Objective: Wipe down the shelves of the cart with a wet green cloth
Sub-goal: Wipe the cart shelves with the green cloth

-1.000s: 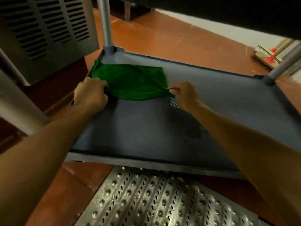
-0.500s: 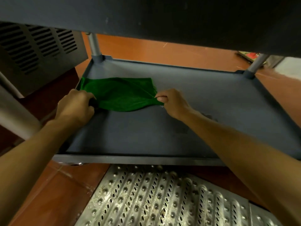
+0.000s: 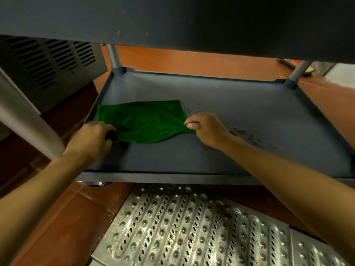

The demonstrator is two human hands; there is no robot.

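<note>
A green cloth [image 3: 143, 120] lies spread flat on the left part of the cart's dark grey lower shelf [image 3: 230, 112]. My left hand [image 3: 92, 139] grips the cloth's near left corner by the shelf's left rim. Pinching the near right corner is my right hand [image 3: 205, 129], fingers closed on the fabric. The cloth is stretched between both hands. Wet patches [image 3: 244, 133] show on the shelf just right of my right hand. The shelf above [image 3: 172, 22] fills the top of the view and hides the far part of the scene.
Two grey cart posts stand at the back corners, left post [image 3: 114, 58] and right post [image 3: 296, 73]. A louvred metal cabinet [image 3: 48, 64] stands close on the left. A perforated metal floor grate [image 3: 192, 227] lies under the shelf's front edge on the red floor.
Both hands have drawn the stretched cloth toward me, away from the back left corner. My head has dropped, so the upper shelf now covers the top of the view.
</note>
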